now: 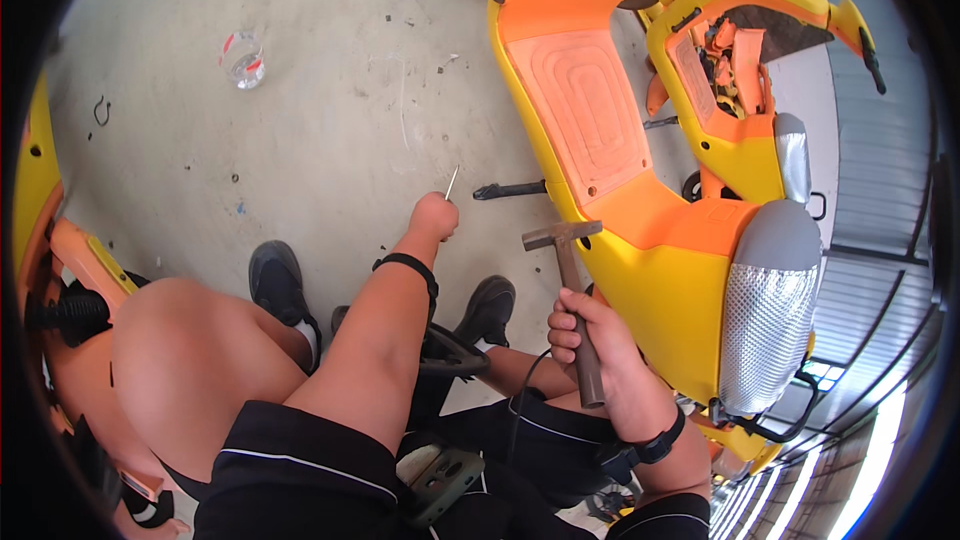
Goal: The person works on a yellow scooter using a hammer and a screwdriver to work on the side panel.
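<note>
My left hand (435, 216) is closed in a fist out in front of me, above the concrete floor. A thin, pale metal rod (453, 183) juts from its far side; whatever part lies inside the fist is hidden. In my right hand (590, 325) is a hammer (568, 262), gripped partway along its brown handle. Its worn metal head points away from me, overlapping the edge of a yellow and orange scooter (655, 290) at my right. A black footpeg (510, 190) sticks out of the scooter's side, a little beyond my left hand and to its right.
A second yellow and orange scooter (740, 155) stands farther right, with loose orange parts around it. Another orange and yellow vehicle (85, 255) is close at my left. A clear plastic container (243, 60) and small debris lie on the floor (330, 140). My shoes (275, 280) are below.
</note>
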The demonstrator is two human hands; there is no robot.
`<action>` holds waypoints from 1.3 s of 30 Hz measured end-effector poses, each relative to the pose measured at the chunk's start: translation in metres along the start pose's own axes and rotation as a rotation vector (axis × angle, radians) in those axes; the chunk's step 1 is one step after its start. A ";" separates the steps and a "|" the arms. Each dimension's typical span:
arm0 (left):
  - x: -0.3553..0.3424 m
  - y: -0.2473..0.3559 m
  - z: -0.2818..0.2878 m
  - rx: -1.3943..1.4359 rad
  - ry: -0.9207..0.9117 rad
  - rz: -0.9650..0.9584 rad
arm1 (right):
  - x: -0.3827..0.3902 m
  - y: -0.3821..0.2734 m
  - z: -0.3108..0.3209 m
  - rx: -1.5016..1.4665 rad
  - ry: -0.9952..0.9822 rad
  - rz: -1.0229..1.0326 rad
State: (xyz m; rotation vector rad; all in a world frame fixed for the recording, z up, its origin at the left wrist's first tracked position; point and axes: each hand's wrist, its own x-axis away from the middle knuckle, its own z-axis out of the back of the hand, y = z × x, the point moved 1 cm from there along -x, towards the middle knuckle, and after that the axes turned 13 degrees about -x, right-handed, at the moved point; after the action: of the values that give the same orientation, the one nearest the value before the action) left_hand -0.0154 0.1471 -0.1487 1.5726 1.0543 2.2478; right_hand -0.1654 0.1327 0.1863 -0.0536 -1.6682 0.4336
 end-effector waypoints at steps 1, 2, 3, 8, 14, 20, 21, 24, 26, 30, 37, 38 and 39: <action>-0.001 0.005 0.000 0.043 0.012 -0.015 | 0.002 -0.003 -0.009 -0.024 -0.032 0.028; -0.001 0.010 0.000 0.086 0.023 -0.031 | 0.003 -0.006 -0.015 -0.049 -0.064 0.057; 0.002 0.019 0.000 0.067 0.028 -0.039 | 0.003 -0.011 -0.015 -0.009 -0.105 0.113; 0.010 0.063 0.003 0.338 0.035 -0.081 | 0.011 -0.028 -0.021 0.087 -0.189 0.224; 0.014 0.100 0.011 0.567 -0.064 -0.103 | -0.018 -0.056 -0.015 0.091 -0.236 0.182; -0.015 0.053 0.007 0.578 0.044 0.046 | -0.052 -0.076 -0.026 0.230 -0.159 0.603; -0.031 0.040 0.001 0.445 0.119 0.049 | -0.060 -0.091 -0.034 0.281 -0.177 0.594; -0.023 0.017 -0.015 0.278 0.139 0.121 | -0.100 -0.109 -0.043 0.412 0.076 0.650; -0.013 0.011 -0.011 0.234 0.125 0.164 | -0.132 -0.099 -0.049 0.507 0.166 0.764; -0.003 -0.002 -0.005 0.125 0.095 0.211 | -0.180 -0.074 -0.048 0.611 0.149 1.070; -0.003 0.005 0.012 0.109 0.111 0.168 | -0.205 -0.083 -0.065 0.838 0.304 1.047; -0.003 0.003 0.019 0.111 0.114 0.175 | -0.208 -0.080 -0.067 0.841 0.299 1.043; -0.002 0.006 0.022 0.111 0.135 0.172 | -0.210 -0.081 -0.063 0.791 0.277 1.122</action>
State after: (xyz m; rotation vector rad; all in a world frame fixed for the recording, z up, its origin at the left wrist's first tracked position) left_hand 0.0063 0.1516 -0.1420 1.6311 1.1369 2.4797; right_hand -0.0559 0.0140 0.0179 -0.4469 -0.9601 1.8043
